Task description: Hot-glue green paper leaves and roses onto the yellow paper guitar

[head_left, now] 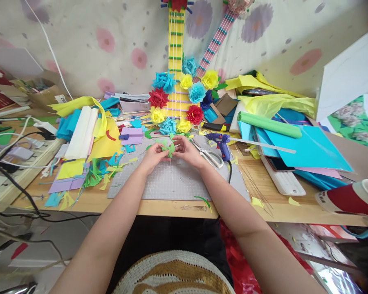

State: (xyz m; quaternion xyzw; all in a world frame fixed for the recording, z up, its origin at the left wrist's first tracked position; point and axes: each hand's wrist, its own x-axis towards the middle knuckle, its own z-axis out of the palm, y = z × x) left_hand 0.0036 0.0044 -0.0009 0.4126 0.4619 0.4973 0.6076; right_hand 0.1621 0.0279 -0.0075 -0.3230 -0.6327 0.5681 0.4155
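My left hand (153,156) and my right hand (187,150) meet over the grey cutting mat (171,181), both pinched on a small green paper piece (170,148) with pointed leaf-like tips. A thin wire seems to hang down from it. Just behind the hands stands a yellow paper guitar (176,53) with red, blue and yellow paper flowers (180,102) clustered on its body.
Scissors (209,156) and a blue glue gun (221,142) lie right of the hands. A green paper roll (268,125), blue sheets and a white keyboard (283,179) crowd the right. Coloured paper scraps (88,163) and cables (12,163) fill the left. A red cup (352,198) lies at the right edge.
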